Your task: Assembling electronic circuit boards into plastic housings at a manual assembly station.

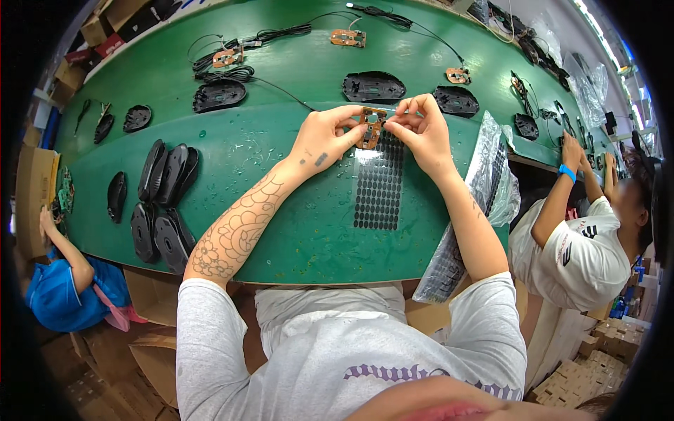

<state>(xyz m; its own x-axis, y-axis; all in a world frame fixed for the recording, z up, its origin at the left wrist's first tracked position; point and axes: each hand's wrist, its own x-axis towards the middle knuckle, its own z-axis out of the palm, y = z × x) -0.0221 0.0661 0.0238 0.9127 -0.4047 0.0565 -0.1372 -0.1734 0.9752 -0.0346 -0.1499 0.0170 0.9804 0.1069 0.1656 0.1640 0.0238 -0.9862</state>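
Observation:
My left hand [326, 135] is closed on the left edge of a small orange-brown circuit board [371, 126], held upright over the table. At the board's right edge my right hand [425, 135] has thumb and forefinger pinched together; whatever sits between those fingertips is too small to make out. Below the board lies a clear sheet of black oval stickers [379, 188], its top end partly covered by the board. A black cable [281, 92] runs from a coil toward my left hand. Beyond my hands are black mouse shell halves [374, 87] [456, 100] [219, 95].
More black mouse shells [168, 172] stand at left on the green table [302, 231]. Circuit boards with cables [347, 38] lie along the far side. Plastic-wrapped parts [484, 168] lie by my right arm. A person in white [579, 245] works at right, another in blue [74, 288] at left.

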